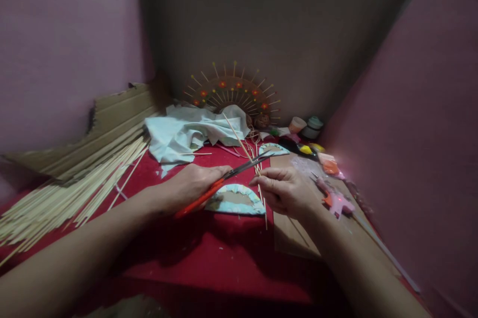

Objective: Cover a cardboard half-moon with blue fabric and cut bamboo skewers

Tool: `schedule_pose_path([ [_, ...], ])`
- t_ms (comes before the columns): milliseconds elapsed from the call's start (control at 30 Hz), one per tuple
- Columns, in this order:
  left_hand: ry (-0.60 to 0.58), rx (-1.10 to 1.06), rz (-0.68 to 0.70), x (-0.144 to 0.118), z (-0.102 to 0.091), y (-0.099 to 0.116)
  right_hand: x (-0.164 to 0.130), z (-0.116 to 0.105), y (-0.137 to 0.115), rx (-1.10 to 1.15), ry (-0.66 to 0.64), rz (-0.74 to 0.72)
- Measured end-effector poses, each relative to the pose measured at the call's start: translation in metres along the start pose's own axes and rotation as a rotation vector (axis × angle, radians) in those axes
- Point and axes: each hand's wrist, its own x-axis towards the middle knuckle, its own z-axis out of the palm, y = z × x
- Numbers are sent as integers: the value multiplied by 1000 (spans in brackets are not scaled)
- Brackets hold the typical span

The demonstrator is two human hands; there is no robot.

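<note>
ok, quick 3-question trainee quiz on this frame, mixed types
1. True or false: the left hand holds the orange-handled scissors.
2. What do the right hand fingers pinch? A) thin wooden stick B) white cloth C) pink glue gun
3. The bundle of sticks lies on which side of the red surface?

Key: 1 true; 2 A; 3 left.
</note>
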Motion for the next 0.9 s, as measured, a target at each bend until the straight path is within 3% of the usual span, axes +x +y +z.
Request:
schedule_pose_path([
  [167,-34,4,-8,-4,4,-6,1,6,1,-121,36,-4],
  [300,-16,53,-34,-4,8,-8,1,19,-1,-455,268,-235],
  [367,11,31,2,-3,8,-7,0,22,-3,-481,311,-295],
  [567,121,-7,115,-3,12,-10,2,7,-6,32,-6,41],
  [667,150,13,166,-4,15,-13,3,-2,-2,219,-153,134],
  [767,160,70,176,-5,15,-13,6,-5,3,295,-198,161],
  [900,81,154,62,-5,13,-8,9,-1,5,253,-129,142],
])
